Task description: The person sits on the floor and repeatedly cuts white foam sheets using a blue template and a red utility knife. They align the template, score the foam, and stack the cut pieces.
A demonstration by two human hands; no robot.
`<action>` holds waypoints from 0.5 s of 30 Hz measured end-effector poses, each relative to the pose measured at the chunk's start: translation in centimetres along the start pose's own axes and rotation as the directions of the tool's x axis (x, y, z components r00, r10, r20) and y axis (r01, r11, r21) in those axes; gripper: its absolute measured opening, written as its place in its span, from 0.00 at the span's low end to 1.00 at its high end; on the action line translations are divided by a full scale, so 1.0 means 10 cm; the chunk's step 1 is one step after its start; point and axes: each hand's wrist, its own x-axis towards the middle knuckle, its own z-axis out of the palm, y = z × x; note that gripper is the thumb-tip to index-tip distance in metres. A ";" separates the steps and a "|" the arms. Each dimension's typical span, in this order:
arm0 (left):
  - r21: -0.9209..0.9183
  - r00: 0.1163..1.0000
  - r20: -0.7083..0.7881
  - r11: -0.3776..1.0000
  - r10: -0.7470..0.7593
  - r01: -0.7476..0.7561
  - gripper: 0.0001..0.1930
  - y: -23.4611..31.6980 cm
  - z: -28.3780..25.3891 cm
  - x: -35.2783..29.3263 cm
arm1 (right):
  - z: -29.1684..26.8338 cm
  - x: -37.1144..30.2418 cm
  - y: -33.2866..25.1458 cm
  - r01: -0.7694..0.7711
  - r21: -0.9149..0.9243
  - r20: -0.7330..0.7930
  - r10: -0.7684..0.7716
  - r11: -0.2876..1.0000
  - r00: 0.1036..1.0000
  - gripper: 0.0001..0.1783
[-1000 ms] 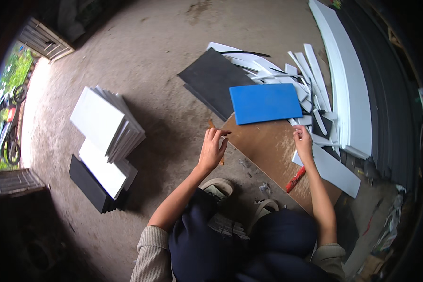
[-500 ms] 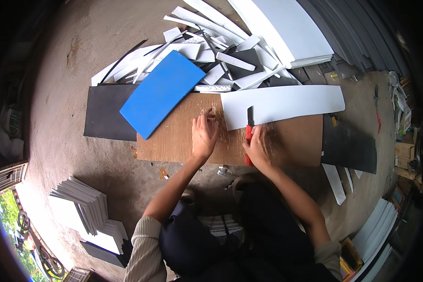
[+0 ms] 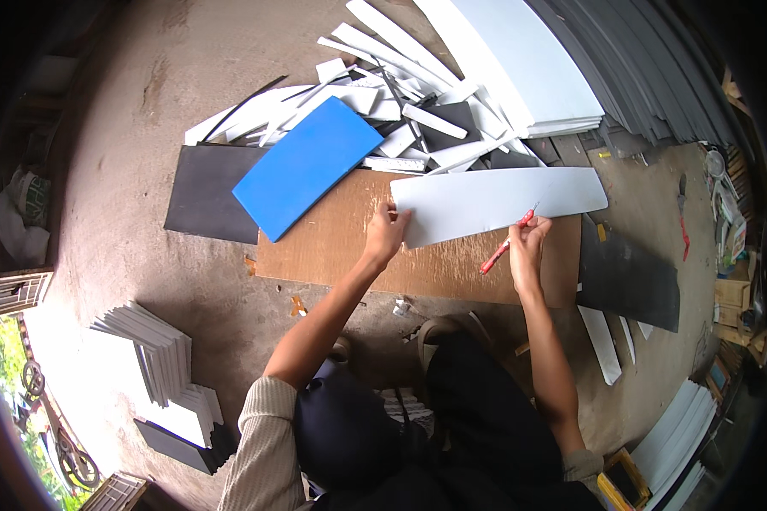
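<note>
White sheet lies at two o'clock on the brown board. At the sheet's nine o'clock end, the left hand's fingers are bent by the edge, seemingly steadying it; whether they pinch it, I cannot tell. The right hand's fingers grip a red knife pen-like, probably for control. The blue sheet rests at ten o'clock, apparently clear of both hands' space.

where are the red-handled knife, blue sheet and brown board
Red-handled knife (image 3: 497, 255), head view: lower part of the handle.
Blue sheet (image 3: 308, 169), head view: its top face.
Brown board (image 3: 441, 269), head view: bare front part.
</note>
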 end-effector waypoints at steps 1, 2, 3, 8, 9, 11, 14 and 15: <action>0.001 0.999 -0.041 1.000 0.009 -0.009 0.17 -0.06 -0.20 -0.06 | 0.08 0.02 -0.11 -0.006 0.010 0.052 0.005 1.000 0.999 0.14; 0.017 0.996 -0.084 1.000 0.012 -0.011 0.16 -0.11 -0.42 -0.13 | 0.16 0.03 -0.21 -0.011 0.019 0.101 0.009 1.000 0.995 0.13; 0.028 0.993 -0.117 1.000 0.010 -0.007 0.16 -0.15 -0.63 -0.20 | 0.22 0.06 -0.26 -0.018 0.018 0.144 0.015 1.000 0.990 0.13; 0.367 0.961 -0.277 0.924 -0.003 0.108 0.18 -0.35 -1.89 -0.50 | 1.09 -0.02 -0.39 -0.025 -0.040 0.396 0.039 0.999 0.917 0.12; 0.486 0.922 -0.365 0.871 0.129 0.070 0.18 -0.40 -2.02 -0.50 | 1.29 -0.04 -0.33 0.004 -0.074 0.443 0.029 0.997 0.896 0.13; 0.705 0.799 -0.454 0.708 0.395 0.051 0.20 -0.50 -2.24 -0.49 | 1.63 -0.06 -0.11 0.056 -0.103 0.523 0.006 0.993 0.852 0.14; 0.619 0.815 -0.457 0.785 0.355 0.005 0.21 -0.41 -2.41 -0.28 | 1.94 -0.05 0.26 0.127 -0.150 0.560 -0.021 0.981 0.828 0.13; 0.633 0.810 -0.441 0.774 0.388 -0.026 0.20 -0.38 -2.41 -0.21 | 1.96 -0.08 0.30 0.175 -0.151 0.546 -0.065 0.973 0.836 0.13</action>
